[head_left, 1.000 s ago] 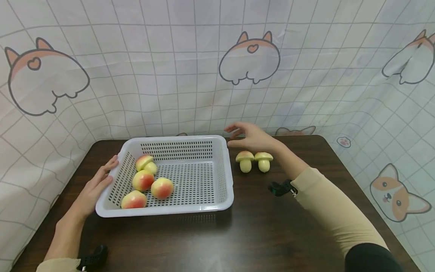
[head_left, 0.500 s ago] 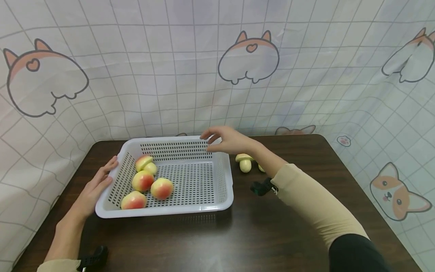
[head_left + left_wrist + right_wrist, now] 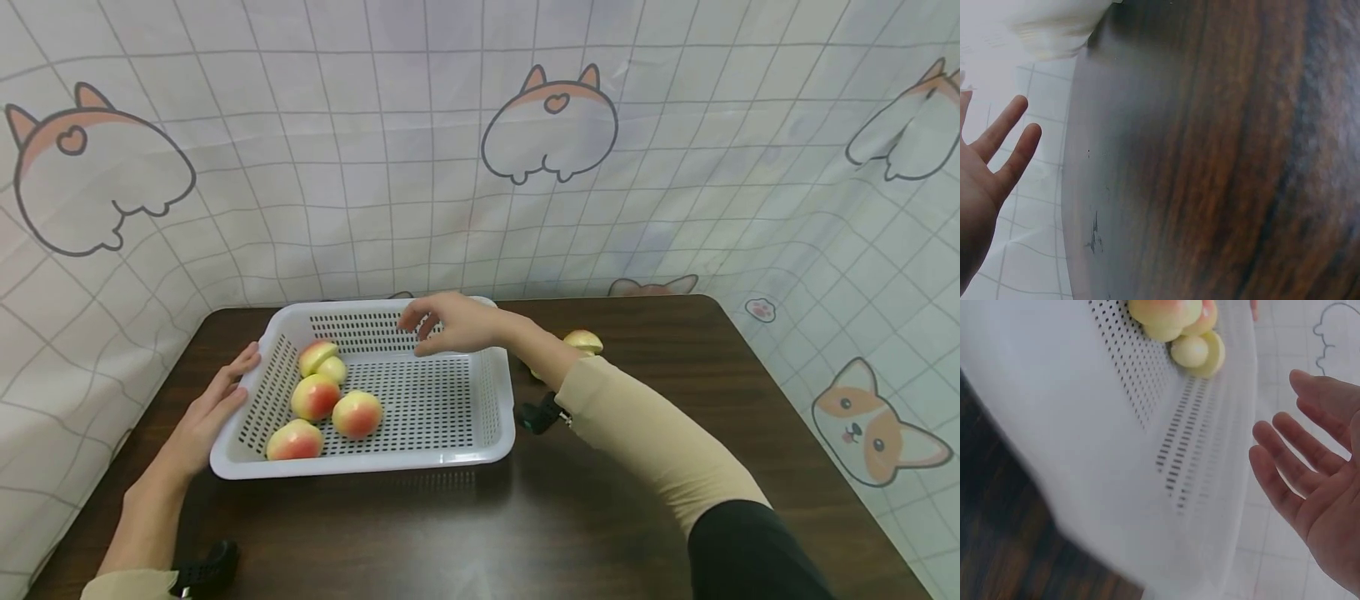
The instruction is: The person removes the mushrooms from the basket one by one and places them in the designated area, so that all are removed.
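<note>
Beige cloth at the far left — the left sleeve (image 3: pixel 127 585) — leads up to the left hand (image 3: pixel 206 421), whose fingers lie nearly straight against the left rim of the white perforated plastic basket (image 3: pixel 360 469), touching it without appearing to grip it. Inside, toward that side, sit three red-and-yellow peaches (image 3: pixel 315 397); just behind them a tipped mushroom (image 3: pixel 312 358) has its long axis running from cap at back left to stem at front right. The right hand (image 3: pixel 453 325) is over the basket's back right part, fingers loosely bent and apart, with nothing in them. From it, the tipped mushroom lies left and a little nearer the camera, while another mushroom (image 3: pixel 583 340) lies right, outside the basket on the dark wooden table (image 3: pixel 420 533) — the right hand is much the nearer to both, though its fingers point left. The right forearm (image 3: pixel 543 350) hides most of the outer mushroom's stem, so its long axis cannot be told; a yellow sliver (image 3: pixel 534 375) beside the forearm is too small to name. The left wrist view cuts off much of the left hand and washes out the rim; the right hand's height over the basket is hard to judge.
</note>
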Available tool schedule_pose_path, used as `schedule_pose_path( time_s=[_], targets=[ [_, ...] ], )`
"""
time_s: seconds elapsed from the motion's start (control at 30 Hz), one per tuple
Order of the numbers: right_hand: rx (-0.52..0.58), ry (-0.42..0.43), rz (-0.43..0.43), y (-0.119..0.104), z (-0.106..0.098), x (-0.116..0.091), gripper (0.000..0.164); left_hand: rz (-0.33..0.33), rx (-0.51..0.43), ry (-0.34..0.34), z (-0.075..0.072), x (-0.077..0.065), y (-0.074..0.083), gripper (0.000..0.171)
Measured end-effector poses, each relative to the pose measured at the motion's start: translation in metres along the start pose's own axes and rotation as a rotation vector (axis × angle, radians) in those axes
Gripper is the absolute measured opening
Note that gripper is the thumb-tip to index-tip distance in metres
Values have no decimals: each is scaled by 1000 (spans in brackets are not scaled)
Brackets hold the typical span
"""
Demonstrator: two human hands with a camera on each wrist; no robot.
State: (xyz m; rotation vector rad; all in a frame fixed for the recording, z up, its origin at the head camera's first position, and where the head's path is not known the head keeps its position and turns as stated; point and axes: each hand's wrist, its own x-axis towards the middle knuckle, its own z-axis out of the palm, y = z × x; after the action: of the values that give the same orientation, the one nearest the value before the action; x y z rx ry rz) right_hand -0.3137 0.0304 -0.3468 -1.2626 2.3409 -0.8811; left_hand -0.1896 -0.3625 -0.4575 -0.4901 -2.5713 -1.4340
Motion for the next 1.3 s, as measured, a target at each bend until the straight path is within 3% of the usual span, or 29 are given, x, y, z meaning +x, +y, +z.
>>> schedule_pose_path(
  time_s=[0.63, 0.9, 1.3],
  targets=[
    [30, -171, -62, -21, 35, 44, 43, 5, 24, 0, -1, 0, 1, 48],
    [38, -258, -83, -18, 46, 60, 53, -1, 31, -2, -1, 1, 3, 49],
    [35, -378, -80, -8, 62, 67, 62, -6, 33, -3, -1, 0, 2, 49]
  ],
)
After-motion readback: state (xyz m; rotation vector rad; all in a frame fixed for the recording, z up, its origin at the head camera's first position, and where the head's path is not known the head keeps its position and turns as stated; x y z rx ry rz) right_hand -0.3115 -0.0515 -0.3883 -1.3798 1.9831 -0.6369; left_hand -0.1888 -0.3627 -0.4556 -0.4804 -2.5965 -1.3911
